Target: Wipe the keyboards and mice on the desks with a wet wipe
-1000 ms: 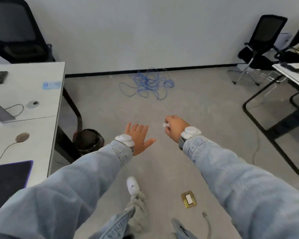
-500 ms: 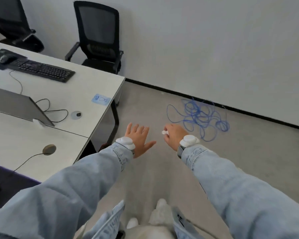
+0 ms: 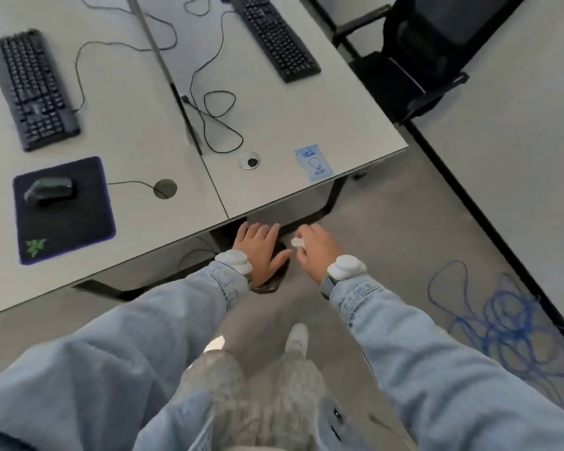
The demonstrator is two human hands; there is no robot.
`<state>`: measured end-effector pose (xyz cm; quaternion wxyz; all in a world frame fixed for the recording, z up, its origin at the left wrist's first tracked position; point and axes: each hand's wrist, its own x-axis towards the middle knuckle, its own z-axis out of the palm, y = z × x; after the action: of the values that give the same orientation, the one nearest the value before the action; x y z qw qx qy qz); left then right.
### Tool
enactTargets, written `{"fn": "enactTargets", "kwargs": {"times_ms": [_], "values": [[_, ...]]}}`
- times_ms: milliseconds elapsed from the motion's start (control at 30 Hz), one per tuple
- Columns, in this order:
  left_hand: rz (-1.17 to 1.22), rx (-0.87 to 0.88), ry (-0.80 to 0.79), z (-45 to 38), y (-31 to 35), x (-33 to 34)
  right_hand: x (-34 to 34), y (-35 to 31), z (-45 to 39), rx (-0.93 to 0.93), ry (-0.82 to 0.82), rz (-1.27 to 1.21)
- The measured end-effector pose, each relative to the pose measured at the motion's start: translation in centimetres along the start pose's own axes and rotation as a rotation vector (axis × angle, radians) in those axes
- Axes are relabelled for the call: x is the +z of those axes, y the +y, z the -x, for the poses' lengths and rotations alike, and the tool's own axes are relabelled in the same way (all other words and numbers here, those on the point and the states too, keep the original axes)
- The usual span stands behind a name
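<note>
From the head camera I look down on both arms in pale denim sleeves, reaching forward past the near corner of the desks. My left hand (image 3: 260, 249) is spread flat with its fingers straight and relaxed, holding nothing, and it hovers just off the desk edge over a dark bin (image 3: 275, 281) that shows beneath it. My right hand (image 3: 316, 252) sits just beside it at three o'clock, fingers curled in and pinching a small crumpled white wet wipe (image 3: 297, 242) that pokes out at the hand's ten o'clock side. The wipe is in the air between the two hands, near the desk edge but touching no keyboard or mouse. From the hands, the mouse (image 3: 50, 187) lies well apart at about ten o'clock, resting on a black mouse pad (image 3: 62, 222) with a purple border and a green logo. The left keyboard (image 3: 33, 89) is farther off at about ten o'clock beyond the pad, and the far keyboard (image 3: 275, 37) is at roughly twelve o'clock, near the back of the right desk (image 3: 290, 118). A thin monitor edge (image 3: 168, 79) runs between the two desks with black cables looping around it. A pale blue sachet (image 3: 313, 162) lies near the desk corner at about one o'clock from my hands. A black office chair (image 3: 414, 70) stands at two o'clock, and a tangle of blue cable (image 3: 508, 323) lies on the floor at four o'clock.
</note>
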<state>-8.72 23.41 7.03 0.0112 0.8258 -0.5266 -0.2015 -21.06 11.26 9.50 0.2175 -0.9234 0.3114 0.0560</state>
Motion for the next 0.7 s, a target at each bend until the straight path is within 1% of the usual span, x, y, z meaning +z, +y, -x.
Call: {"fn": "enactTargets", "kwargs": {"times_ms": [133, 233, 367, 467, 533, 633, 700], "values": [[0.052, -0.156, -0.070, -0.9, -2.2, 3.1, 4.4, 1.4, -3.6, -0.078, -0.134, -0.020], [0.084, -0.222, -0.107, -2.8, -4.6, 8.0, 9.9, 2.8, -6.9, -0.083, -0.243, -0.031], [0.137, -0.252, -0.070, -6.2, -7.2, 15.1, 17.2, 5.8, -11.3, -0.034, -0.300, -0.028], [0.111, -0.284, -0.124, -9.0, -9.7, 20.5, 23.5, 8.2, -14.6, -0.044, -0.341, -0.025], [0.111, -0.300, -0.120, -10.2, -10.8, 23.3, 27.0, 9.5, -16.3, -0.071, -0.377, -0.019], [0.108, -0.305, -0.155, -11.5, -12.2, 28.5, 32.5, 11.0, -18.6, -0.053, -0.433, -0.016], [0.117, -0.326, -0.145, -11.6, -12.8, 31.2, 34.9, 11.4, -19.6, -0.050, -0.463, -0.021]]}}
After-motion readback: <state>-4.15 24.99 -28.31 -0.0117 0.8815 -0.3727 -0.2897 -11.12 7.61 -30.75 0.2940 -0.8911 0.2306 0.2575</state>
